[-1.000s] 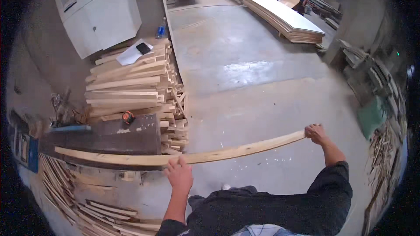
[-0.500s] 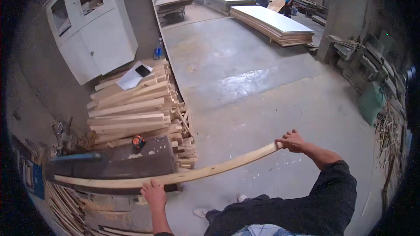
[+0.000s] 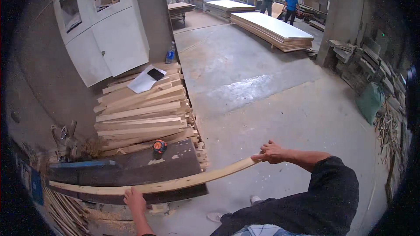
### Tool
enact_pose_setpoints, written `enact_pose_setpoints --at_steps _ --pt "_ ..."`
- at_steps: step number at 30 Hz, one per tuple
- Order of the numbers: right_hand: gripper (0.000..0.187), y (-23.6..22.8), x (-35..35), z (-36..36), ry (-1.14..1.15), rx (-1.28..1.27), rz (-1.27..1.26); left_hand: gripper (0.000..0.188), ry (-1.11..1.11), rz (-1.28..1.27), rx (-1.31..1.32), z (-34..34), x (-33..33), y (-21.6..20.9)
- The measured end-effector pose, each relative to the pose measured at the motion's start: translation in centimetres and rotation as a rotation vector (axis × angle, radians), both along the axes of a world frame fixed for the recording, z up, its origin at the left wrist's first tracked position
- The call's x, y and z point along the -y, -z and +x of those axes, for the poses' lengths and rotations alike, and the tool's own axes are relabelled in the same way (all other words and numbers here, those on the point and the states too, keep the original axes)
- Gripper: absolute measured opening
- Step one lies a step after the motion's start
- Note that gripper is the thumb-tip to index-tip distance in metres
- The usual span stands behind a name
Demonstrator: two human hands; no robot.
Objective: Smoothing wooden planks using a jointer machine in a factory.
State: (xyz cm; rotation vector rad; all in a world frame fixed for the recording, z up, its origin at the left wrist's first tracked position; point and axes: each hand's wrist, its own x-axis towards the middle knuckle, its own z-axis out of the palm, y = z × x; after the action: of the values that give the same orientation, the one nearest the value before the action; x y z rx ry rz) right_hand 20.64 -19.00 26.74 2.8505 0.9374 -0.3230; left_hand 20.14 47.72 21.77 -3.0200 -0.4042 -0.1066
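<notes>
A long pale wooden strip (image 3: 197, 180) lies across a dark bench (image 3: 144, 166) and juts out past its right end over the floor. My right hand (image 3: 272, 152) is closed around the strip's right end, fingers and thumb pinching it. Farther left, my left hand (image 3: 134, 201) grips the strip's near edge, with its fingertips over the top. On the bench beyond the strip sit an orange and black tape measure (image 3: 159, 146) and a blue bar (image 3: 83, 164).
Behind the bench is a stack of wooden strips (image 3: 140, 118), with a paper sheet (image 3: 141, 85), a black phone (image 3: 155, 74) and a bottle (image 3: 170, 53). A white cabinet (image 3: 118, 39) stands beyond. Panel stacks (image 3: 280, 28) and two people are farther off; a green sack (image 3: 370, 101) is right.
Both hands and the strip have shifted left relative to the bench, so less of the strip overhangs its right end. The view has turned slightly left.
</notes>
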Motion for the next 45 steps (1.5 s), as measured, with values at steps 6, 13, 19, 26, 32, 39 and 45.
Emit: enact_pose_setpoints --at_steps 6,13,19,26,32,39,45 --pt "0.056 -0.4 -9.5 1.6 -0.063 -0.026 0.055 0.055 -0.116 -0.077 -0.143 1.2 -8.8 -1.4" --pt "0.056 -1.0 -18.6 3.6 -0.195 -0.130 -0.003 0.041 -0.085 -0.078 -0.115 2.2 -15.5 -3.1" --pt "0.058 -1.5 -23.7 6.5 -0.184 -0.064 0.085 0.029 -0.103 -0.199 0.478 -2.4 -12.4 1.7" --pt "0.055 -0.9 -31.7 10.7 -0.303 -0.066 0.209 0.029 -0.602 -0.681 0.329 -18.7 1.7 9.5" --pt "0.057 -0.1 -40.5 12.1 -0.432 -0.093 0.243 0.031 -0.762 -0.727 0.279 -27.7 6.3 18.8" --pt "0.057 0.5 -55.4 12.0 -0.502 -0.105 0.369 0.035 -0.781 -0.819 0.023 -29.8 1.0 22.7" --pt "0.053 1.4 -72.7 12.9 -0.592 -0.080 0.325 0.039 -0.860 -0.954 0.080 -28.8 -6.5 24.3"
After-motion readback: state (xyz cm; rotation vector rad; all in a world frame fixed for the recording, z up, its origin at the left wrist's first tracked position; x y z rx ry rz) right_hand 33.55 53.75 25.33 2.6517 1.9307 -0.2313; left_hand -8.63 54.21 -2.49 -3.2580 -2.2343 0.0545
